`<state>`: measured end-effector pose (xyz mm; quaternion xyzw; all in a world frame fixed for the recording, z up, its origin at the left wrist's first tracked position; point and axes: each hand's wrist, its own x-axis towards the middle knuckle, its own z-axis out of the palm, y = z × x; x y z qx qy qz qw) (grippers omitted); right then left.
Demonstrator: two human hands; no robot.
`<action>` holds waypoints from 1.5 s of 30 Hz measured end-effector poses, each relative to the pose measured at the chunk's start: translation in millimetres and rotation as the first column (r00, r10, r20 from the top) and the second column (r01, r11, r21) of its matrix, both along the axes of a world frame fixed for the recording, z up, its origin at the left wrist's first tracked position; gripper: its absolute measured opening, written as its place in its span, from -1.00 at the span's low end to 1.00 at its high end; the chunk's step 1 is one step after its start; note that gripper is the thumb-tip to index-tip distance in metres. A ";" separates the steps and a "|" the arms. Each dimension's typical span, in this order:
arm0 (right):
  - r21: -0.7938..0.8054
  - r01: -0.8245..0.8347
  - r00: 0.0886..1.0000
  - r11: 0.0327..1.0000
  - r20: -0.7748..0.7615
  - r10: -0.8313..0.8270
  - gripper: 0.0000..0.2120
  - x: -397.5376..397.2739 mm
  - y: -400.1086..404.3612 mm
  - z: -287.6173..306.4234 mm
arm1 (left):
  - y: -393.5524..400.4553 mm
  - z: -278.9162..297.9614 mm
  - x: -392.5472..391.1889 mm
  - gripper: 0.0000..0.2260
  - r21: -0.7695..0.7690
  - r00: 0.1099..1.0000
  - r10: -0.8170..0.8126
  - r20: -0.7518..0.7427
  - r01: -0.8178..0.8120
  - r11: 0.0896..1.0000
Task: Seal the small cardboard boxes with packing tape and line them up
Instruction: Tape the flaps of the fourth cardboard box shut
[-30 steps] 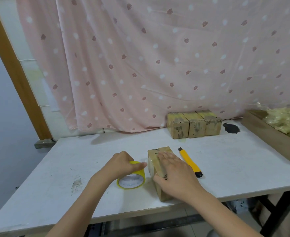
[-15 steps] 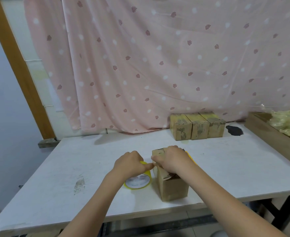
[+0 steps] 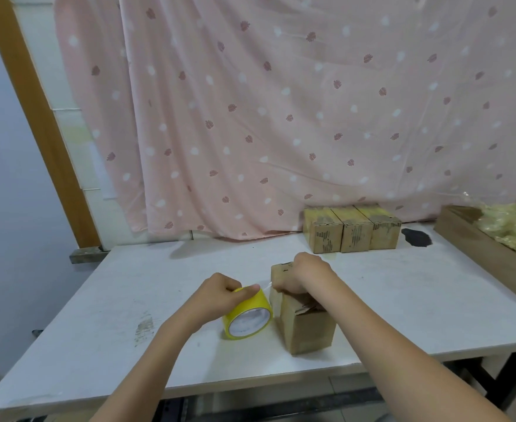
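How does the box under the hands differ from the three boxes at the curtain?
The near box stands alone at the front of the table; the three boxes touch in a row at the back. The right hand rests on the near box while the left hand holds the yellow tape roll; nobody touches the three. All are small brown cardboard.

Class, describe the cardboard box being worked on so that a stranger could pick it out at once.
Start at the white table and come to its near edge. There a small brown cardboard box stands alone beside a yellow roll of packing tape. Unlike the three boxes lined up by the pink curtain, it has hands on it.
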<state>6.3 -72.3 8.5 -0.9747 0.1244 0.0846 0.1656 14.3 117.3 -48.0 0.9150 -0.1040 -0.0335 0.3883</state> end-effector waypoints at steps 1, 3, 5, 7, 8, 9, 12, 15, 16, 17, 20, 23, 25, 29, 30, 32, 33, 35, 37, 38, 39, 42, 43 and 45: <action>0.033 0.007 1.000 0.999 -0.011 -0.007 -0.56 -0.7 -3.6 2.2 | 2.2 2.0 -1.8 -0.43 -0.007 1.000 -0.008 0.022 0.008 1.000; 0.137 0.015 0.999 0.990 -0.031 -0.010 -0.55 -4.1 -11.7 6.6 | 3.0 6.9 -5.8 -0.43 -0.004 0.996 -0.008 0.094 0.009 1.000; 0.277 0.028 1.000 0.960 -0.018 -0.024 -0.52 -9.6 -19.8 9.1 | 1.1 12.4 -8.0 -0.43 -0.015 0.989 0.011 0.151 -0.009 1.000; 0.394 0.042 0.999 0.918 -0.003 -0.045 -0.49 -14.1 -25.5 6.9 | 2.7 17.1 -8.2 -0.42 -0.030 0.987 0.033 0.159 -0.029 0.999; 0.435 0.048 0.999 0.899 -0.006 -0.050 -0.48 -14.6 -27.5 4.4 | 4.0 18.9 -7.8 -0.42 -0.032 0.987 0.045 0.153 -0.040 0.999; 0.471 0.053 0.998 0.881 -0.010 -0.054 -0.47 -13.9 -29.2 1.6 | 5.3 19.9 -6.9 -0.41 -0.025 0.987 0.055 0.148 -0.052 0.998; 0.563 0.061 0.998 0.824 -0.035 -0.050 -0.42 -9.2 -34.9 -5.0 | 9.4 23.2 -5.3 -0.40 0.018 0.986 0.073 0.148 -0.077 0.997; 0.621 0.070 0.998 0.781 -0.049 -0.050 -0.38 -7.7 -36.1 -9.3 | 10.0 27.1 -6.8 -0.40 0.062 0.985 0.067 0.158 -0.077 0.995; 0.637 0.073 0.997 0.768 -0.053 -0.050 -0.38 -7.2 -36.1 -10.4 | 9.3 28.1 -6.7 -0.40 0.068 0.985 0.067 0.161 -0.079 0.994; 0.653 0.078 0.997 0.754 -0.058 -0.053 -0.38 -6.7 -36.0 -11.4 | 9.4 28.7 -6.1 -0.40 0.076 0.984 0.067 0.163 -0.081 0.994; 0.689 0.098 0.995 0.718 -0.059 -0.079 -0.38 -6.4 -44.8 -14.9 | 19.3 27.3 -1.6 -0.38 0.125 0.982 0.087 0.165 -0.108 0.986; 0.718 0.117 0.993 0.687 -0.075 -0.090 -0.37 -5.6 -60.8 -18.5 | 35.5 20.5 2.9 -0.35 0.158 0.985 0.092 0.146 -0.115 0.981; 0.706 0.104 0.995 0.700 -0.071 -0.076 -0.29 -3.4 -62.1 -20.4 | 40.0 14.8 3.7 -0.36 0.172 0.987 0.077 0.138 -0.101 0.980; 0.747 0.108 0.994 0.656 -0.083 -0.069 -0.39 -2.4 -58.8 -24.5 | 38.4 9.6 6.3 -0.35 0.170 0.987 0.094 0.127 -0.115 0.979; 0.765 0.117 0.993 0.634 -0.099 -0.064 -0.45 -3.7 -59.5 -25.3 | 37.3 8.8 6.8 -0.35 0.175 0.987 0.093 0.130 -0.115 0.978; 0.789 0.139 0.990 0.598 -0.132 -0.056 -0.53 -4.8 -62.3 -27.4 | 33.4 7.5 7.4 -0.35 0.193 0.987 0.083 0.136 -0.109 0.975; 0.795 0.148 0.988 0.588 -0.146 -0.052 -0.52 -4.8 -64.2 -29.0 | 30.3 6.3 7.4 -0.36 0.211 0.987 0.076 0.139 -0.104 0.972; 0.801 0.160 0.985 0.577 -0.164 -0.046 -0.49 -5.5 -67.1 -30.1 | 24.5 3.3 9.0 -0.36 0.249 0.988 0.059 0.145 -0.094 0.964; 0.800 0.168 0.984 0.576 -0.170 -0.051 -0.51 -6.3 -69.1 -30.3 | 18.5 -0.1 10.7 -0.35 0.272 0.988 0.056 0.144 -0.094 0.958; 0.799 0.171 0.984 0.577 -0.171 -0.055 -0.56 -6.9 -69.6 -29.9 | 15.3 -1.0 11.3 -0.35 0.290 0.988 0.056 0.147 -0.097 0.952; 0.801 0.175 0.983 0.573 -0.174 -0.057 -0.62 -7.6 -70.3 -30.3 | 11.4 -1.9 11.8 -0.35 0.314 0.987 0.057 0.149 -0.102 0.944; 0.794 0.175 0.983 0.582 -0.173 -0.060 -0.72 -9.2 -70.4 -32.1 | 1.9 0.0 11.3 -0.35 0.393 0.984 0.064 0.166 -0.125 0.911; 0.786 0.175 0.983 0.592 -0.173 -0.062 -0.73 -10.0 -69.5 -31.6 | -0.8 0.6 11.5 -0.36 0.420 0.983 0.063 0.173 -0.131 0.898; 0.779 0.175 0.983 0.602 -0.172 -0.063 -0.76 -12.4 -68.5 -30.1 | -5.2 1.6 11.1 -0.36 0.464 0.983 0.053 0.177 -0.131 0.876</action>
